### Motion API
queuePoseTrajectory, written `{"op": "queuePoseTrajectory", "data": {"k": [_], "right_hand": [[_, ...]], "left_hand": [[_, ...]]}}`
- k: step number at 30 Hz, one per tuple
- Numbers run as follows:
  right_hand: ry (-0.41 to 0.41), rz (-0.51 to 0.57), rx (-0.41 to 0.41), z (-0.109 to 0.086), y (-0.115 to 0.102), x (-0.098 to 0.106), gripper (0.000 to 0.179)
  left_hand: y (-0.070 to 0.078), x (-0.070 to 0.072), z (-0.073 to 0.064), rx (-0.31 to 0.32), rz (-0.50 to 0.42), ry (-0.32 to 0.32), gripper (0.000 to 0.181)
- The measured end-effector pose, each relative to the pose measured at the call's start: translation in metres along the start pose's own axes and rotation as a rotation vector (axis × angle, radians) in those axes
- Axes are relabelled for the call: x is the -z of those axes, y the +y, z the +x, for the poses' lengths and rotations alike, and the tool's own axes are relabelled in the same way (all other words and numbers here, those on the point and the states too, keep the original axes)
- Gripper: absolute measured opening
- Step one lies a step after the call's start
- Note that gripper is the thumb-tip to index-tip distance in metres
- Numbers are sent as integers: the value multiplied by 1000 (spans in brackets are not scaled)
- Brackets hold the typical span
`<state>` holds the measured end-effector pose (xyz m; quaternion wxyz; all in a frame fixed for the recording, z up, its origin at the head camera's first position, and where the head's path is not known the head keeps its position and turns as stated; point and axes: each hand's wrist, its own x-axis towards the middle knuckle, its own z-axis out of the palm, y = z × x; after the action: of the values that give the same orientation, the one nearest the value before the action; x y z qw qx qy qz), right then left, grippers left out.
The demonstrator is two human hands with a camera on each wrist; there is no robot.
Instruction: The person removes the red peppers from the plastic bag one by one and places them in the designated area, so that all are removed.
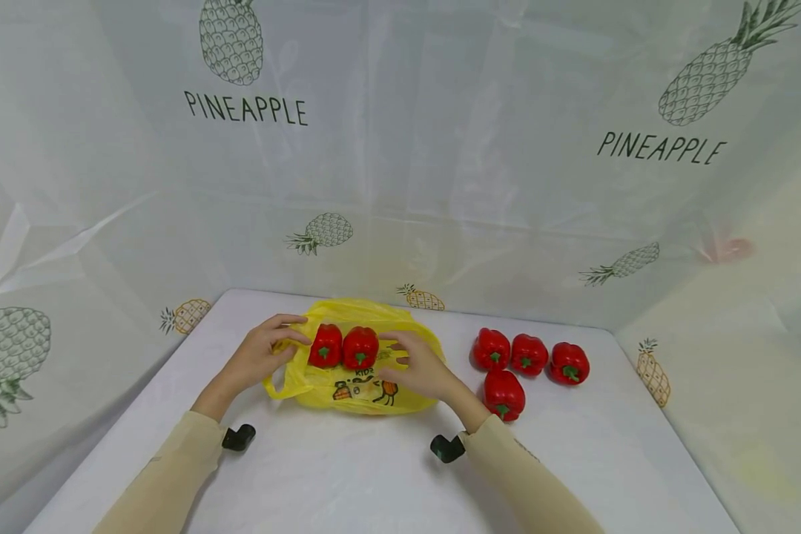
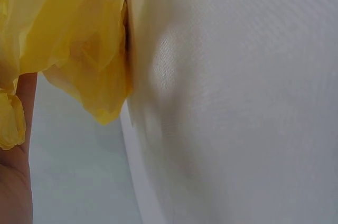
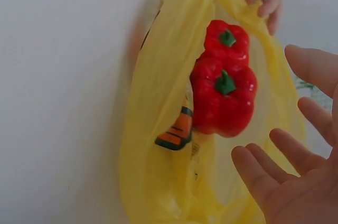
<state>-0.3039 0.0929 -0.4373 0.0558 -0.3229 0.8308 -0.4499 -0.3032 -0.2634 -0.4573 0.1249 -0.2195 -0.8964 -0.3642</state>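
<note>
A yellow plastic bag (image 1: 300, 382) lies mouth-open on the white table, with a printed cartoon on its front. Two red bell peppers (image 1: 326, 346) (image 3: 224, 100) sit side by side in its opening, green stems toward me. My left hand (image 1: 259, 358) grips the bag's left edge; yellow film covers part of that hand (image 2: 16, 171) in the left wrist view. Just right of the peppers is my right hand (image 1: 422, 365), fingers spread and slightly bent, holding nothing. The right wrist view shows its palm (image 3: 301, 182) facing the bag's mouth, apart from the peppers.
Several more red bell peppers (image 1: 530, 354) stand grouped on the right of the table (image 1: 334, 475), one of them (image 1: 503, 394) nearer, beside my right forearm. A pale curtain (image 1: 440, 170) with pineapple prints hangs behind and around the table.
</note>
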Motion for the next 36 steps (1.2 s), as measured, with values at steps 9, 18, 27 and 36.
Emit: {"op": "queuePoseTrajectory", "data": {"k": [9,18,27,36], "right_hand": [[-10,-65,-62,24,7,-15,68],[-2,-82,-72,47,15,-27,65],[31,-107,-161,61,25,-39,65],[44,-96,-221,66,26,-48,65]], "left_hand": [[0,0,-1,-6,21,3,26],[0,-1,2,-14,4,3,26],[-3,0,2,0,1,-4,27],[-3,2,2,-20,13,5,27]]}}
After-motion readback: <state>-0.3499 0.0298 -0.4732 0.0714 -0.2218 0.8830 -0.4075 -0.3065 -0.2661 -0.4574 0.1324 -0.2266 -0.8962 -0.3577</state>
